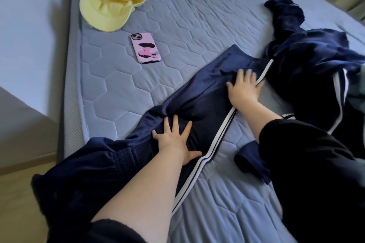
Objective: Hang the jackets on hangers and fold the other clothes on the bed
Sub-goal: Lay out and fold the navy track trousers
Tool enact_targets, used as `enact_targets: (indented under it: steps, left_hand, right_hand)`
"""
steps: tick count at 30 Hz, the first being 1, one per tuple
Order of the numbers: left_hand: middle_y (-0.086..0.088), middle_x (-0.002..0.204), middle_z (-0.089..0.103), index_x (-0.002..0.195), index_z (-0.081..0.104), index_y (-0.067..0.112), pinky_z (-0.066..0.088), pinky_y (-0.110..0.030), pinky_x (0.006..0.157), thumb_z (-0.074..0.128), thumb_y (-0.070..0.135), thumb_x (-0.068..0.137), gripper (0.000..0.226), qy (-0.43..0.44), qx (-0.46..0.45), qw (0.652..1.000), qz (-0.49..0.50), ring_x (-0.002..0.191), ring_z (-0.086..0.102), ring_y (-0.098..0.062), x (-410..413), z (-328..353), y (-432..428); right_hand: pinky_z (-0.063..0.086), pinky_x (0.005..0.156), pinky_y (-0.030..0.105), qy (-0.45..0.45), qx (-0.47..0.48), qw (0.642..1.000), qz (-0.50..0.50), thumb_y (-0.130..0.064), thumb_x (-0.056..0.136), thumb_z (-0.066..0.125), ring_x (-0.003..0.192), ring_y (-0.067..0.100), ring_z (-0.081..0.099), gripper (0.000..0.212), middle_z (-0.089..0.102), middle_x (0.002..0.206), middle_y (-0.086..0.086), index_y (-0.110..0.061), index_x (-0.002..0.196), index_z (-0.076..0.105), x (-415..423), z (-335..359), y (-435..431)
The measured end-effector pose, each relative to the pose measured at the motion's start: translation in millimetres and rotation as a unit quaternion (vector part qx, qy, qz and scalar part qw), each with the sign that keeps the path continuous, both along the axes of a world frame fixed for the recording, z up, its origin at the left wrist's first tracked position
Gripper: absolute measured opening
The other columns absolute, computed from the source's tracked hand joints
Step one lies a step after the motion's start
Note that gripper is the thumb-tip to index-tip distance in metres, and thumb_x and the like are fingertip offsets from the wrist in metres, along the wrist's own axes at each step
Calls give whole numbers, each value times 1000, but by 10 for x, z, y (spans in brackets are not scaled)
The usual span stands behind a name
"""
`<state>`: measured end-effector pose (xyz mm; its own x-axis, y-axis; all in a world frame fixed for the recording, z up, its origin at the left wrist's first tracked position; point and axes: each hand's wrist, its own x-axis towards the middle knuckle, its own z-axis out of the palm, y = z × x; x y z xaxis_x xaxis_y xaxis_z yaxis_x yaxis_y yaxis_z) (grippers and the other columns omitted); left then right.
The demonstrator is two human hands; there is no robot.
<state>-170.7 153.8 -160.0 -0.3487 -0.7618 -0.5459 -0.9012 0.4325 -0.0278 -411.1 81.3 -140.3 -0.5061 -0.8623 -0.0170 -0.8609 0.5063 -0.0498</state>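
Dim, cool, bluish daylight, soft and even. Faint soft-edged shadows lie on the quilted pale-blue mattress (177, 25). Wide-angle distortion curves its left edge; the view's right edge is blurred.

Glossy satin trousers (207, 92); matt quilted mattress (197, 16).

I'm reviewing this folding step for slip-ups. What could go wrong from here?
The waist end of the track pants hangs over the mattress edge; once the left hand and right hand lift, they may slide off. The phone lies near the pants, so a fold swung that way might bury or knock it.
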Motion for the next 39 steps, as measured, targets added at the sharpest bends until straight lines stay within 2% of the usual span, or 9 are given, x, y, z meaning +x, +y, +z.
enact_targets:
  steps: [3, 7, 13, 19, 24, 28, 33, 36, 39]
  left_hand:
    - [-7, 156, -29, 145, -24, 39, 16, -66, 108, 34, 84, 77, 100, 7, 6, 1000, 0, 143, -23, -35, 22, 21, -24]
    - [-7, 156, -28, 147, -22, 37, 13, -67, 108, 31, 83, 79, 98, 22, 3, 1000, -5, 143, -23, -34, 74, 37, 9]
    - [-9, 158, -23, 150, -16, 28, 0, -65, 110, 31, 73, 88, 90, 54, -7, 998, -31, 144, -22, -33, 181, 152, 162]
    - [-5, 160, 14, 151, 19, 15, 7, -50, 116, 35, 41, 101, 59, 147, -64, 984, -74, 148, 3, -21, 547, 372, 421]
    - [-12, 116, 66, 107, 70, 2, 41, -50, 101, 53, -4, 75, 37, 373, -314, 870, -80, 119, 56, -34, 1084, 551, 852]
    - [-18, 119, 64, 105, 70, 0, 45, -58, 94, 56, -12, 66, 43, 376, -375, 847, 14, 117, 57, -39, 1707, 415, 1119]
    - [-11, 155, 28, 146, 37, 14, 20, -56, 114, 55, 12, 89, 60, 265, -269, 913, 153, 146, 16, -29, 2000, 358, 1108]
    - [0, 162, 2, 154, 9, 23, 11, -51, 116, 41, 29, 99, 64, 211, -214, 933, 195, 148, -4, -21, 2173, 196, 1158]
    - [2, 162, -1, 153, 11, 23, 13, -49, 117, 41, 23, 99, 62, 260, -162, 920, 243, 148, -5, -19, 2324, 199, 1190]
  right_hand:
    - [3, 116, 56, 10, -93, 994, 58, -36, 99, 36, 148, 29, 5, 63, 8, 161, 12, -13, 153, 14, 199, -55, 136]
    - [5, 117, 54, -27, 24, 996, 80, -40, 101, 25, 149, 22, 1, 58, 5, 162, 5, -21, 154, 9, 455, -393, 646]
    - [4, 117, 50, -66, -35, 989, 125, -29, 100, 29, 148, 16, 5, 53, 14, 161, 0, -18, 152, 21, 764, -423, 1066]
    - [1, 116, 56, -89, 95, 989, 72, -23, 97, 28, 148, 18, 2, 59, 7, 162, 0, -14, 153, 14, 938, -154, 1114]
    - [24, 112, 39, -195, -133, 961, 140, -4, 90, 43, 137, 27, 34, 45, 45, 145, 11, -6, 134, 50, 1570, 117, 1426]
    - [37, 73, 23, -358, -82, 918, 148, -25, 92, 55, 89, 13, 59, 17, 66, 87, -4, -18, 99, 69, 2254, 186, 1757]
    - [40, 55, 25, -409, 43, 904, 121, -61, 81, 60, 60, 9, 55, 46, 57, 61, -8, -16, 71, 60, 2788, 256, 1709]
    - [43, 56, 23, -386, 113, 905, 137, -61, 71, 69, 70, 10, 57, 48, 59, 77, -6, -17, 81, 56, 3056, 271, 1702]
    - [46, 76, 26, -343, 129, 920, 135, -47, 72, 74, 98, 21, 56, 49, 50, 105, 3, -13, 105, 60, 3185, 238, 1752]
